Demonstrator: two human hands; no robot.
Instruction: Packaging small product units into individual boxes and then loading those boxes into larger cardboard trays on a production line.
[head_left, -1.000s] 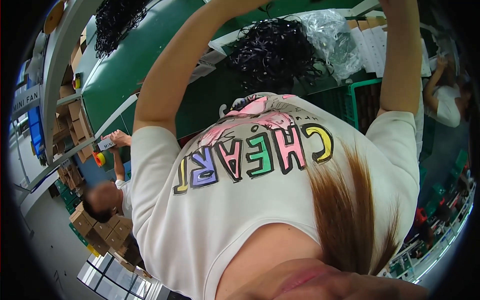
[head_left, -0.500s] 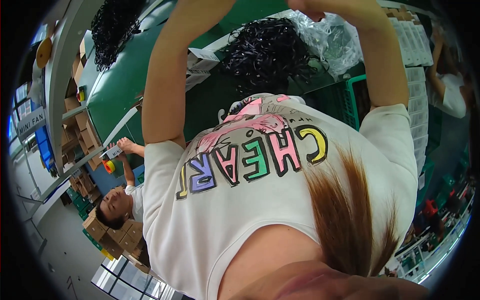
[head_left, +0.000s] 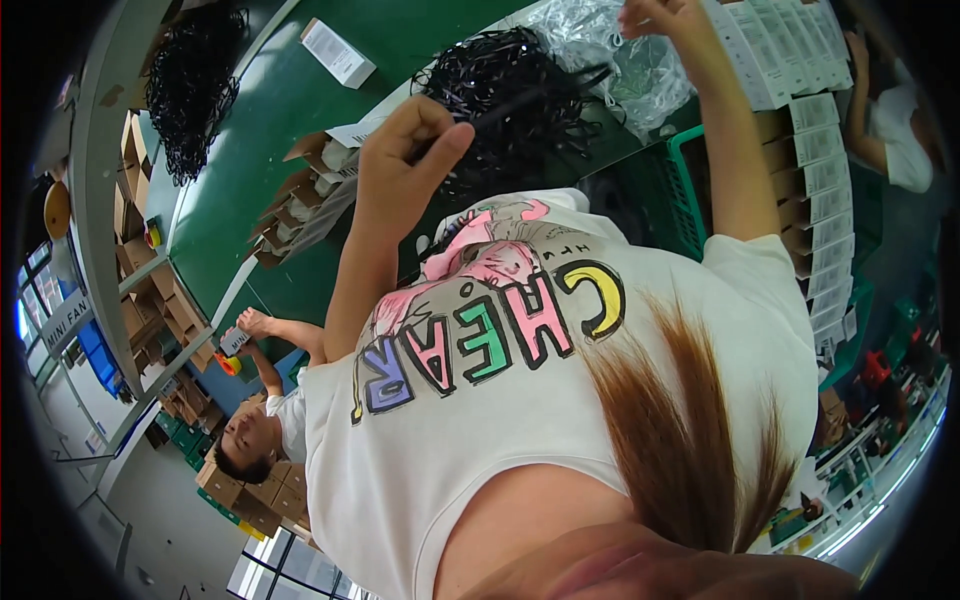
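My left hand point(head_left: 410, 150) is closed, thumb against curled fingers, at the near side of a heap of black straps point(head_left: 500, 75). A blurred black strap point(head_left: 540, 95) runs from its fingertips toward the right over the heap. My right hand point(head_left: 655, 15) is at the top edge, partly cut off, with its visible fingers apart. Beneath it lies a pile of clear plastic bags point(head_left: 640, 85). Just left of my left hand stands a row of open boxes point(head_left: 305, 205) with pale contents. Farther off, a closed white box point(head_left: 338, 53) lies on the green table point(head_left: 235, 190).
A green crate point(head_left: 685, 190) stands below the bags. White boxes point(head_left: 790, 50) are stacked at the right, with another row point(head_left: 825, 200) below. A second black strap heap point(head_left: 195, 95) lies at the far left. A co-worker point(head_left: 265, 430) holds a small box at the left.
My left hand has come down from beyond the top edge to the strap heap and now holds a strap. The white box and more open boxes have come into view.
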